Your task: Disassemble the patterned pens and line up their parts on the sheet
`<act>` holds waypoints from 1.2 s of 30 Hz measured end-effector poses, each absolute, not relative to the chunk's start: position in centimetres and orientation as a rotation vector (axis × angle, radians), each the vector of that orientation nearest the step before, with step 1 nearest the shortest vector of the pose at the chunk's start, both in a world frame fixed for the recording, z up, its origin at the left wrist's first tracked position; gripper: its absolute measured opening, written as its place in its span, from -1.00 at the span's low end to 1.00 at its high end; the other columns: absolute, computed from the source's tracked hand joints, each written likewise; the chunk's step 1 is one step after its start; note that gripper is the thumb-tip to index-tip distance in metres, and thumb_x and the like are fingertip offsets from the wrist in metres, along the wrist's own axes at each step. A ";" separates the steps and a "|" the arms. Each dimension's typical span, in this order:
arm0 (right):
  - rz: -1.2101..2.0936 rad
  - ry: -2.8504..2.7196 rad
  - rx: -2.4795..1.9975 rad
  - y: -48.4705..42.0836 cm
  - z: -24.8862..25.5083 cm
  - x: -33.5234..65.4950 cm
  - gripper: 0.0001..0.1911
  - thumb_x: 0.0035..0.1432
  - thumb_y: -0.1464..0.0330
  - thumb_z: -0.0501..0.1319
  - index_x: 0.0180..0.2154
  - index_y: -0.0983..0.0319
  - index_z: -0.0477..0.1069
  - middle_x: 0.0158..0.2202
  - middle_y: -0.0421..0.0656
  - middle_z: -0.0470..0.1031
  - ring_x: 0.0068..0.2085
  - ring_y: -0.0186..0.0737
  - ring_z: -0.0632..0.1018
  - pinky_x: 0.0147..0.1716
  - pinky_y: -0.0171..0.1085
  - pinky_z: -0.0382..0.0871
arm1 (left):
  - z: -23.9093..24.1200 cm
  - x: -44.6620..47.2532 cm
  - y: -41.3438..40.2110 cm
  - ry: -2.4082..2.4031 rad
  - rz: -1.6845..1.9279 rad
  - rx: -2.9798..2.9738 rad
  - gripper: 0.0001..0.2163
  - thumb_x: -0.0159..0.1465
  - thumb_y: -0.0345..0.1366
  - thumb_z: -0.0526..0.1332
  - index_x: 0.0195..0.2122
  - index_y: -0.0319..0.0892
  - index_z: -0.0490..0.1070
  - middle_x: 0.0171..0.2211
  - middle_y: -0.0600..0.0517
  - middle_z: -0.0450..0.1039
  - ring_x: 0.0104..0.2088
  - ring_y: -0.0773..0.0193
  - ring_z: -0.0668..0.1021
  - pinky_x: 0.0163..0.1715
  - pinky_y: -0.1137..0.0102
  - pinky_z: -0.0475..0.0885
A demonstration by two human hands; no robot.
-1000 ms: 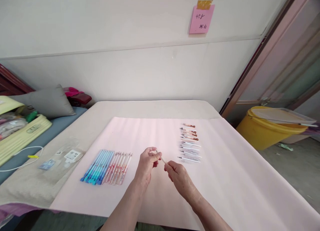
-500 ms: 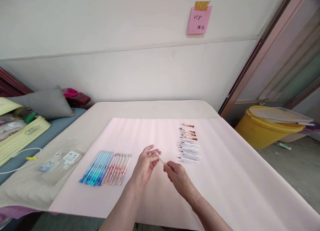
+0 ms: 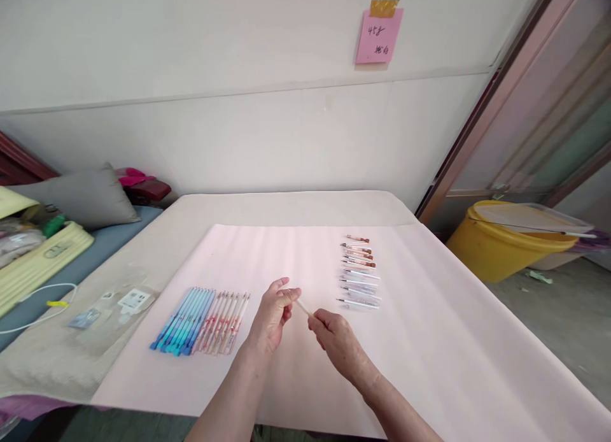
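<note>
Over the middle of the pink sheet point(image 3: 429, 340), my left hand point(image 3: 272, 314) and my right hand point(image 3: 337, 340) pinch the two ends of one thin pale pen part point(image 3: 302, 308). Both hands have their fingers closed on it. A neat row of blue and pink pens point(image 3: 200, 311) lies left of my left hand. To the right and a little farther back sits a stack of small pen pieces point(image 3: 359, 273), brown-tipped ones behind clear ones.
Empty clear packaging point(image 3: 119, 302) lies on the beige cover at the left. Beyond it are a yellow case point(image 3: 38, 263), a white cable point(image 3: 42, 299) and a grey pillow point(image 3: 81, 197). A yellow tub point(image 3: 501, 244) stands on the floor at the right. A pink note point(image 3: 379, 35) hangs on the wall.
Both hands have drifted slightly toward me and to the left with the thin part between them. My left fingers opened a little and have pinched its end again.
</note>
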State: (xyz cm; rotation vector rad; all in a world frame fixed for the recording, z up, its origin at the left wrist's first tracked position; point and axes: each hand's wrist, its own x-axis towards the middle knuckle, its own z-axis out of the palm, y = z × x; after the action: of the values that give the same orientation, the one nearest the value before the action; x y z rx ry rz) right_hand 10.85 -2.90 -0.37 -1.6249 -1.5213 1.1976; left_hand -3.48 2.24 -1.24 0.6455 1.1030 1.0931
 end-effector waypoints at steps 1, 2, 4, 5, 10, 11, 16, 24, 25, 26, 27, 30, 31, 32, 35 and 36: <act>1.195 -1.517 -1.635 -2.9 -0.4 10.9 -0.72 0.12 0.27 -0.02 -0.55 0.23 0.26 -0.68 -0.33 0.17 -0.61 -0.42 0.19 -0.61 -0.38 -0.01 | -1.2 -3.5 2.2 1.079 1.099 0.635 -0.50 -0.03 -0.39 0.34 -0.03 -0.16 0.29 -0.34 0.04 0.41 -0.48 0.48 0.42 -0.55 0.57 0.26; 1.191 -1.513 -1.644 -2.8 -0.4 10.9 -0.72 0.12 0.27 -0.02 -0.55 0.23 0.26 -0.69 -0.33 0.17 -0.61 -0.42 0.18 -0.61 -0.38 -0.01 | -1.2 -3.5 2.2 1.039 1.104 0.621 -0.49 -0.05 -0.44 0.34 -0.03 -0.17 0.28 -0.32 0.01 0.42 -0.41 0.43 0.46 -0.48 0.55 0.31; 1.185 -1.507 -1.651 -2.8 -0.4 11.0 -0.73 0.12 0.27 -0.01 -0.55 0.23 0.25 -0.69 -0.33 0.17 -0.61 -0.42 0.18 -0.61 -0.38 -0.01 | -1.0 -3.5 2.3 0.965 1.103 0.604 -0.45 -0.09 -0.53 0.32 -0.03 -0.19 0.26 -0.26 -0.04 0.43 -0.30 0.36 0.49 -0.38 0.52 0.35; 1.181 -1.508 -1.649 -2.7 -0.4 11.0 -0.73 0.12 0.27 -0.02 -0.55 0.23 0.26 -0.69 -0.33 0.17 -0.61 -0.42 0.18 -0.61 -0.38 -0.01 | -1.0 -3.6 2.3 0.959 1.096 0.605 -0.44 -0.10 -0.55 0.32 -0.03 -0.19 0.26 -0.25 -0.05 0.44 -0.33 0.38 0.49 -0.40 0.53 0.35; 1.162 -1.525 -1.642 -2.7 -0.5 11.1 -0.71 0.13 0.27 -0.03 -0.55 0.24 0.26 -0.68 -0.33 0.17 -0.61 -0.42 0.20 -0.60 -0.38 0.00 | -0.9 -3.7 2.4 1.079 1.073 0.623 -0.48 -0.05 -0.44 0.35 -0.03 -0.17 0.27 -0.30 -0.01 0.43 -0.57 0.53 0.36 -0.64 0.60 0.19; 1.159 -1.527 -1.643 -2.7 -0.6 11.1 -0.72 0.13 0.27 -0.02 -0.55 0.24 0.26 -0.69 -0.33 0.18 -0.61 -0.42 0.20 -0.60 -0.38 0.00 | -0.9 -3.7 2.4 1.059 1.075 0.614 -0.47 -0.06 -0.47 0.35 -0.03 -0.18 0.28 -0.28 -0.02 0.43 -0.52 0.50 0.41 -0.60 0.60 0.24; 1.155 -1.530 -1.628 -2.7 -0.6 11.0 -0.72 0.13 0.28 -0.02 -0.56 0.23 0.25 -0.68 -0.33 0.18 -0.60 -0.42 0.20 -0.60 -0.38 -0.01 | -0.8 -3.6 2.4 1.008 1.045 0.614 -0.47 -0.07 -0.49 0.35 -0.03 -0.17 0.28 -0.24 -0.06 0.44 -0.49 0.48 0.44 -0.56 0.59 0.30; 1.155 -1.518 -1.626 -2.7 -0.7 11.0 -0.73 0.12 0.28 -0.01 -0.57 0.23 0.22 -0.68 -0.33 0.18 -0.60 -0.42 0.20 -0.60 -0.38 -0.02 | -0.7 -3.6 2.3 0.967 1.068 0.622 -0.51 -0.08 -0.51 0.35 -0.09 -0.18 0.33 -0.23 -0.05 0.43 -0.44 0.46 0.46 -0.51 0.58 0.33; 1.157 -1.519 -1.621 -2.8 -0.7 11.0 -0.72 0.12 0.28 -0.01 -0.58 0.23 0.21 -0.68 -0.33 0.18 -0.60 -0.43 0.20 -0.60 -0.38 -0.02 | -0.7 -3.6 2.3 0.985 1.057 0.634 -0.53 -0.06 -0.48 0.35 -0.09 -0.18 0.33 -0.25 -0.04 0.43 -0.52 0.51 0.41 -0.59 0.60 0.27; 1.158 -1.520 -1.618 -2.8 -0.7 11.0 -0.72 0.12 0.28 -0.01 -0.58 0.23 0.19 -0.68 -0.33 0.18 -0.60 -0.43 0.20 -0.59 -0.38 -0.01 | -0.7 -3.6 2.3 1.012 1.047 0.644 -0.55 -0.04 -0.44 0.35 -0.08 -0.18 0.33 -0.26 -0.04 0.44 -0.58 0.54 0.36 -0.65 0.61 0.21; 1.159 -1.520 -1.619 -2.8 -0.8 11.0 -0.72 0.12 0.28 -0.01 -0.59 0.23 0.19 -0.68 -0.33 0.18 -0.60 -0.43 0.20 -0.59 -0.38 -0.01 | -0.6 -3.6 2.3 1.036 1.046 0.649 -0.56 -0.02 -0.40 0.35 -0.08 -0.18 0.33 -0.26 -0.04 0.43 -0.60 0.56 0.34 -0.67 0.61 0.19; 1.160 -1.513 -1.618 -2.8 -0.8 11.0 -0.73 0.12 0.28 -0.01 -0.58 0.23 0.19 -0.68 -0.33 0.18 -0.60 -0.43 0.20 -0.59 -0.38 -0.01 | -0.6 -3.6 2.3 1.012 1.064 0.631 -0.55 -0.05 -0.46 0.35 -0.10 -0.18 0.35 -0.21 -0.06 0.43 -0.46 0.48 0.44 -0.52 0.59 0.32; 1.159 -1.510 -1.616 -2.8 -0.9 11.0 -0.73 0.13 0.28 -0.01 -0.57 0.23 0.20 -0.68 -0.33 0.18 -0.60 -0.43 0.20 -0.59 -0.38 -0.02 | -0.6 -3.6 2.2 0.993 1.064 0.630 -0.55 -0.07 -0.49 0.35 -0.11 -0.19 0.35 -0.21 -0.06 0.42 -0.44 0.47 0.45 -0.49 0.58 0.33; 1.157 -1.509 -1.614 -2.8 -0.9 11.1 -0.72 0.13 0.27 -0.01 -0.57 0.22 0.19 -0.68 -0.33 0.18 -0.60 -0.43 0.20 -0.59 -0.38 -0.02 | -0.6 -3.6 2.2 0.982 1.057 0.636 -0.55 -0.07 -0.49 0.35 -0.11 -0.19 0.35 -0.22 -0.05 0.43 -0.47 0.50 0.43 -0.52 0.59 0.31; 1.151 -1.515 -1.608 -2.8 -0.9 11.1 -0.71 0.13 0.27 -0.01 -0.59 0.22 0.17 -0.68 -0.33 0.18 -0.60 -0.43 0.20 -0.59 -0.38 -0.02 | -0.6 -3.6 2.2 1.016 1.026 0.661 -0.59 -0.01 -0.40 0.34 -0.11 -0.18 0.34 -0.28 -0.02 0.44 -0.64 0.59 0.29 -0.69 0.61 0.16; 1.149 -1.517 -1.608 -2.8 -0.9 11.2 -0.71 0.13 0.27 -0.01 -0.59 0.22 0.16 -0.68 -0.33 0.18 -0.60 -0.43 0.20 -0.59 -0.38 -0.02 | -0.6 -3.6 2.2 1.023 1.030 0.659 -0.59 -0.01 -0.39 0.34 -0.11 -0.18 0.34 -0.27 -0.02 0.44 -0.62 0.58 0.31 -0.68 0.61 0.18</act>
State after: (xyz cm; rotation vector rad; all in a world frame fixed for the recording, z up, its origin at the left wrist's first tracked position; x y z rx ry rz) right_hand 11.15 -2.81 -0.91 -1.6077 -1.5165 1.1488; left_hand -3.55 2.22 -0.56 0.6585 1.0226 1.0304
